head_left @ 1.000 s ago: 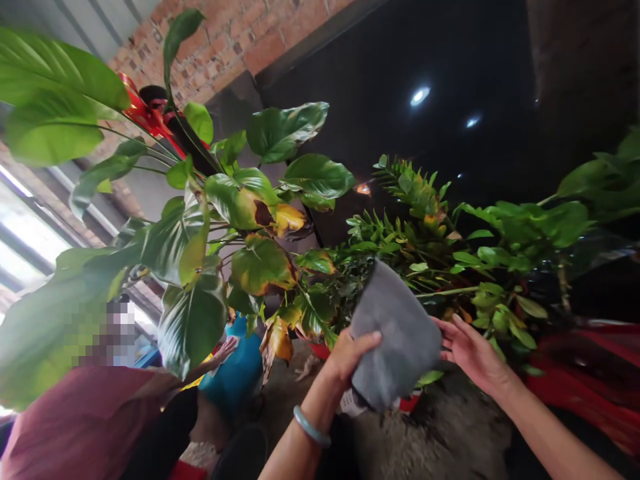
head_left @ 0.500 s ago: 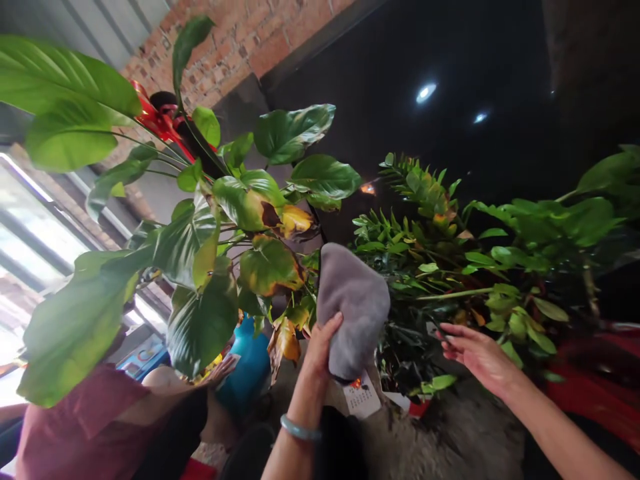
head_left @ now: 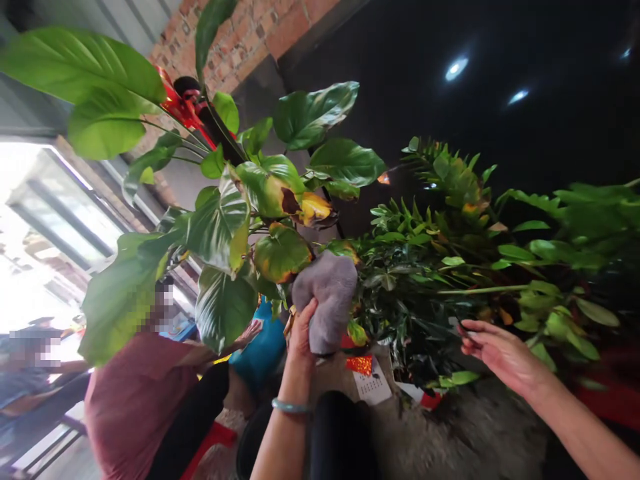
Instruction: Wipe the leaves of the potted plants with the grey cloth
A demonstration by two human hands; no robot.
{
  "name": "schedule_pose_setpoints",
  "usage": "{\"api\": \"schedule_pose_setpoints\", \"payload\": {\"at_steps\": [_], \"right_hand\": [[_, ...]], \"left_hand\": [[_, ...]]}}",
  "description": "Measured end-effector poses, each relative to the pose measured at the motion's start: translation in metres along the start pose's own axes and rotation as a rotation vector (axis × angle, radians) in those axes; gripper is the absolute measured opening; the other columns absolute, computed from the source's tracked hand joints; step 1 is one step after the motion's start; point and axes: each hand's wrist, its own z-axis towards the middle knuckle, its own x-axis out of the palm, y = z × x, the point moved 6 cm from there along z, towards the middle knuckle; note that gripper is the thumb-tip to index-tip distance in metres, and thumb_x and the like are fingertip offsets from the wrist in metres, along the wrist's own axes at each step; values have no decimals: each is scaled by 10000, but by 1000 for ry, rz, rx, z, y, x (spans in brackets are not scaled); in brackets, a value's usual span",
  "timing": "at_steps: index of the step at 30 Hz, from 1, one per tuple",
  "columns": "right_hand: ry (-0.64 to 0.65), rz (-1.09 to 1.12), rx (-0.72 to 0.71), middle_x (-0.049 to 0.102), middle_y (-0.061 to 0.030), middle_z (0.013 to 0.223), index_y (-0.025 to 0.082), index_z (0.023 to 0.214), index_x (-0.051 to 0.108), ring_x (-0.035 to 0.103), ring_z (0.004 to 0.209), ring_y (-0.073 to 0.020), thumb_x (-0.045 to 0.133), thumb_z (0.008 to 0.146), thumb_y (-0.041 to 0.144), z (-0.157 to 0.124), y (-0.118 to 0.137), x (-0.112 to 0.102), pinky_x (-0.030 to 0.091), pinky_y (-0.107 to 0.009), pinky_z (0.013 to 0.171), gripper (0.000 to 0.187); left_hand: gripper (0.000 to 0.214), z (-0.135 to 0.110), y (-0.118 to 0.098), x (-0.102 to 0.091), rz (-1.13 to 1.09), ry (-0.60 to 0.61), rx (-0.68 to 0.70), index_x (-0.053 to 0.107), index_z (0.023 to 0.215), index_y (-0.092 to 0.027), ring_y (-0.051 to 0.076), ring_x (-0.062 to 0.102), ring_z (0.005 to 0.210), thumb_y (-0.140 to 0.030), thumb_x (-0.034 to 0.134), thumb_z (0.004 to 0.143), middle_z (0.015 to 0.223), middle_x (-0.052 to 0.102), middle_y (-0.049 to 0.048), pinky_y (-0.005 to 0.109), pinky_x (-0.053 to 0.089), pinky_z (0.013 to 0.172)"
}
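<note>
My left hand (head_left: 300,333), with a pale bangle at the wrist, grips a soft grey cloth (head_left: 330,300). The cloth is in front of the lower leaves of a large potted plant, whose broad leaves (head_left: 283,253) have yellow and brown edges. Off to the right, the fingers of my right hand (head_left: 500,350) are pinched together at a small dark thing that I cannot make out. That hand is beside the dark, narrow foliage (head_left: 425,320) of a second plant.
A person in a dull red shirt (head_left: 140,400) sits at left near a blue rounded object (head_left: 260,343). A printed card (head_left: 373,383) lies on the floor below the cloth. Behind the plants stands a glossy black panel (head_left: 400,87) with light reflections.
My left hand has shifted slightly left and the cloth has folded over, closer to the big plant's leaves. The right hand stays pinched. The view has turned left, showing more of the people there.
</note>
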Motion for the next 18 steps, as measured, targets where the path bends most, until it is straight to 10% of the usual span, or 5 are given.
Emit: {"api": "schedule_pose_setpoints", "payload": {"at_steps": [3,7,10,15,18], "right_hand": [[-31,-11,17,726,-68,655,222,658,744,637,578,-229,804,482,143,-1,-2,2,538,-399,573,202],[-14,-39,19,650,-24,504,206,582,721,593,483,-189,792,432,141,-6,-3,5,502,-347,507,178],[3,-55,8,602,10,444,220,570,711,573,450,-178,795,422,160,-9,0,6,490,-335,493,181],[-47,-34,-3,650,-13,476,233,619,758,590,489,-178,804,406,176,-14,3,14,506,-319,521,225],[-43,-73,-28,741,-35,636,242,659,782,610,534,-172,793,401,161,-16,5,27,510,-304,534,270]], "left_hand": [[404,-16,56,1,124,61,-125,697,858,-97,244,699,669,-248,835,509,736,741,86,366,544,714],[467,-65,120,-8,298,470,-376,748,866,-104,258,703,712,-332,856,473,742,752,89,361,531,746],[456,-72,96,-13,291,520,-318,750,892,-123,258,709,757,-341,855,506,803,762,89,342,536,756],[484,-32,14,-6,93,175,-42,688,991,-139,275,719,843,-280,829,550,884,762,77,352,560,796],[448,-24,21,-1,79,73,-35,669,974,-138,260,721,812,-251,807,563,824,757,65,338,566,763]]}}
